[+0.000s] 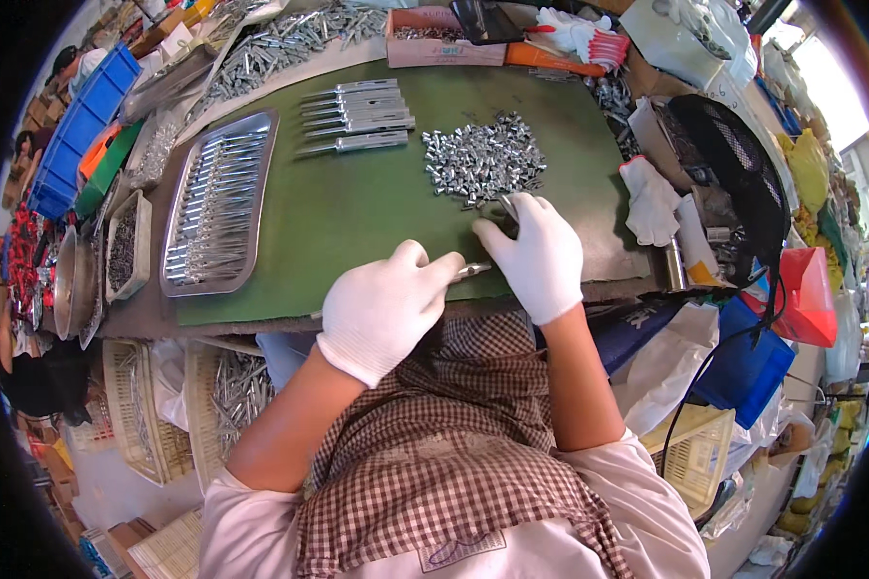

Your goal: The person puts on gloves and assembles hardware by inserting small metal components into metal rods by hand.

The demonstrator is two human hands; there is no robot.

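My left hand [381, 304], in a white knit glove, is closed around a slim silver metal tool [473, 270]. One end of it pokes out past the fingertips toward my right hand, and the rest is hidden in the palm. My right hand [541, 256], gloved too, pinches a small silver metal piece [508, 206] between thumb and fingers. It is just in front of a pile of small shiny metal fittings [483, 159]. Several silver tools with thin shafts [357, 118] lie in a row farther back on the green mat [357, 203].
A metal tray [168, 275] of similar slim tools stands left. Behind the mat are loose metal parts [290, 48] and a pink cardboard box [444, 50]. A spare white glove [650, 203] and a metal cylinder [675, 265] lie right. Below the table stand cream baskets [140, 410].
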